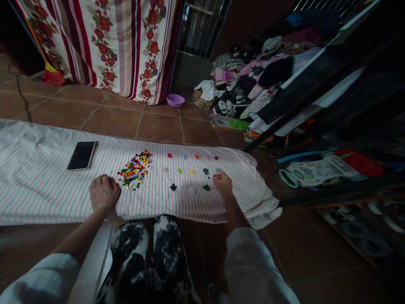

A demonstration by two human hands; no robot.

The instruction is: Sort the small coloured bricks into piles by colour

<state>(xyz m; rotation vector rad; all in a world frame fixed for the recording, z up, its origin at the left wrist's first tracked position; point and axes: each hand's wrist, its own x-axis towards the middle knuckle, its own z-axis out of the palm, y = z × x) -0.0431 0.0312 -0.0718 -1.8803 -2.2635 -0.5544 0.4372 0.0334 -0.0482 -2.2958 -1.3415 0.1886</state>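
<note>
Left hand (104, 193) clenched on the striped cloth (57, 198), just beside a heap of small plastic bricks (135, 169). Right hand (222, 182) touching a single brick (218, 171); can't tell if gripping.

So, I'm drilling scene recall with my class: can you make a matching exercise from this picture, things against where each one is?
Things:
1 smartphone
2 heap of small toy bricks
3 purple plastic basin
4 right hand

Places:
A on tiles beyond the striped cloth
B among separated bricks
C left part of the cloth
D beside the left hand

Pairs: 1-C, 2-D, 3-A, 4-B
</note>
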